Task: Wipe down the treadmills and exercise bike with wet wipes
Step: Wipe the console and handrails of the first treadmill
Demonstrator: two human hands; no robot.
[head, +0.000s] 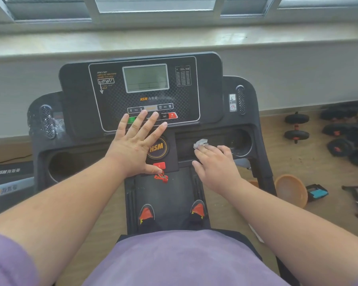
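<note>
The treadmill [74, 112] console is mid-wipe: the right hand [215, 164] presses a crumpled wet wipe [201, 143] into the right tray, fingers together; the left hand [132, 145] rests splayed. The screen looks unwiped, perhaps; other machines remain.

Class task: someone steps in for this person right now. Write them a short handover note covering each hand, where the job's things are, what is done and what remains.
Left hand: open, flat, fingers spread over the treadmill console near the buttons; holds nothing.
Right hand: pressing a crumpled wet wipe into the tray right of the round logo, beside the right cup holder.
Done: cannot tell which surfaces are already wiped.
Left: the rest of this console, the left cup holder, and the other machines, which are mostly out of view.
</note>
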